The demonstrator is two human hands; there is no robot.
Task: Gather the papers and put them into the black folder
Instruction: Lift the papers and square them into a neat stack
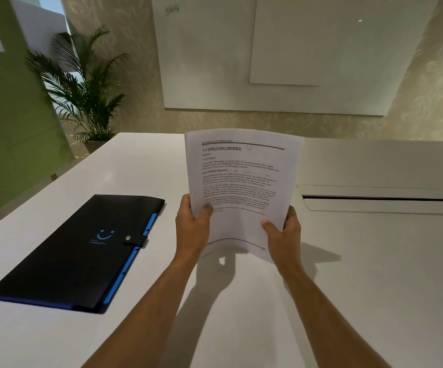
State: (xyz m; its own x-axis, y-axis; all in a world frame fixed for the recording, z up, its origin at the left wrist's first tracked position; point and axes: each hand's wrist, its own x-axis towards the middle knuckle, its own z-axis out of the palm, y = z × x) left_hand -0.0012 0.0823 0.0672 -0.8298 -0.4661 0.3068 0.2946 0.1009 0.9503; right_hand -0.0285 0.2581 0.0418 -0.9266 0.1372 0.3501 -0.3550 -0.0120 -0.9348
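Both hands were up in front of the camera holding the papers (241, 181) upright above the white table (347, 274), printed side toward the camera. The left hand (192, 227) was clamped on the lower left edge with the thumb lying across the front of the top sheet, and the right hand (284, 235) was clamped on the lower right edge the same way, thumb on the front. The sheets bowed a little between the 2 grips, and their shadow fell on the table right below.

The top page was legible in parts: a small header line reading something like "Internship at A.B. INDUSTRIES", then an underlined heading "1.2 INDUSTRY PROFILE". Further down there was a bold subheading that looked like "AUTOMOBILE INDUSTRY", with some faint handwriting next to it. The body text was too small to read.

The black folder (77, 251) lay flat on the table well to the left of the papers, closed, with its strap snapped over a silver button (128, 237). It had a blue smiley logo (105, 234) with tiny unreadable lettering under it, and blue tabs along its right edge.

A potted palm (87, 86) stood past the table's far left corner, and a whiteboard (281, 54) on the wall had a faint scribble up top I couldn't make out.
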